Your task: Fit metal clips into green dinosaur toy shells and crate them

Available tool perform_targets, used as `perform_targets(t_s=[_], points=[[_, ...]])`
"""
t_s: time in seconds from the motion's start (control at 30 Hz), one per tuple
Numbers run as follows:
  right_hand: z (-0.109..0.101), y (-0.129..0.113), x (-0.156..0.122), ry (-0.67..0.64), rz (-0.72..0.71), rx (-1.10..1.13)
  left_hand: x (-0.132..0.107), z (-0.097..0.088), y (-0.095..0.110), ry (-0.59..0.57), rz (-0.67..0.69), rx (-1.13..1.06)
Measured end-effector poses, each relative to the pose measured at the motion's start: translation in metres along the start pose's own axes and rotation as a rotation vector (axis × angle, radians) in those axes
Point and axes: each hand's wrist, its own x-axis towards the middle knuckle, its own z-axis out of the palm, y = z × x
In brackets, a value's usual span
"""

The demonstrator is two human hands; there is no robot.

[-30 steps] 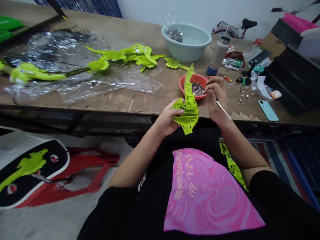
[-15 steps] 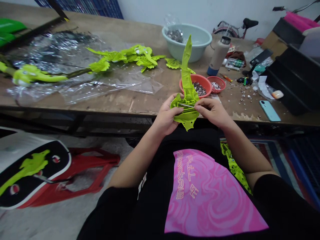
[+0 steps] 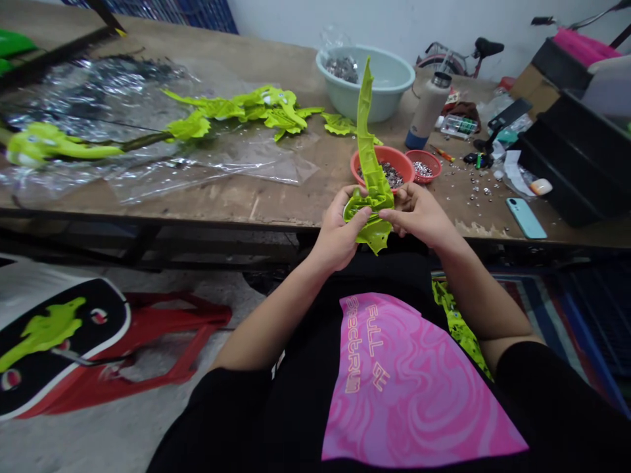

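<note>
My left hand [image 3: 340, 226] grips a lime-green plastic part [image 3: 367, 151] by its wide lower end, thumb pressed on the ribbed inner face. A long, tapering arm of the part points up over the table's front edge. My right hand [image 3: 419, 213] is closed at the part's right side, its thumb pushing on the ribs and its other fingers curled beside the edge. The thumbs lie close together over the middle and hide much of it, so the thin metal rod cannot be made out clearly. Just behind stands a red bowl [image 3: 410, 172] of small metal pieces.
More lime-green parts [image 3: 241, 108] lie on plastic sheeting at left. A pale blue basin [image 3: 367, 112], a small red basket [image 3: 424, 164], a bottle [image 3: 428, 112], a phone [image 3: 526, 218] and black bins [image 3: 586, 157] stand around the right side. Loose metal bits are scattered there.
The right hand has gone from pinching the thin metal rod's end to pressing its thumb on the plastic part. Both thumbs now meet over the part's middle.
</note>
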Motion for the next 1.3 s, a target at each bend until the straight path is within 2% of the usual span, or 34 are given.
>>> perform_targets(t_s=[0.27, 0.43, 0.63, 0.73, 0.8, 0.9, 1.0, 1.1, 1.3], points=[[-0.018, -0.010, 0.005, -0.063, 0.114, -0.235, -0.004, 0.000, -0.011, -0.001, -0.022, -0.056], [-0.015, -0.015, -0.005, -0.006, 0.078, -0.195, -0.009, -0.003, -0.014, 0.020, 0.002, -0.004], [-0.006, -0.001, -0.012, 0.016, 0.131, -0.186, -0.012, -0.006, -0.033, 0.089, 0.154, 0.155], [-0.003, 0.007, -0.010, 0.064, 0.072, -0.182, -0.011, -0.007, -0.041, 0.112, 0.193, 0.260], [-0.005, 0.009, -0.009, 0.061, 0.020, -0.160, -0.010, -0.009, -0.040, 0.078, 0.198, 0.285], [-0.007, 0.007, -0.011, -0.035, -0.004, -0.059, -0.010, -0.014, -0.030, -0.045, 0.201, 0.275], [-0.004, 0.005, -0.017, -0.073, 0.018, 0.122, -0.009, -0.019, -0.019, -0.091, 0.107, 0.197], [0.004, 0.006, -0.022, -0.058, 0.036, 0.259, -0.008, -0.025, -0.018, -0.026, 0.044, 0.166], [0.010, 0.009, -0.022, -0.084, 0.070, 0.218, 0.000, -0.034, -0.029, 0.126, 0.107, 0.354]])
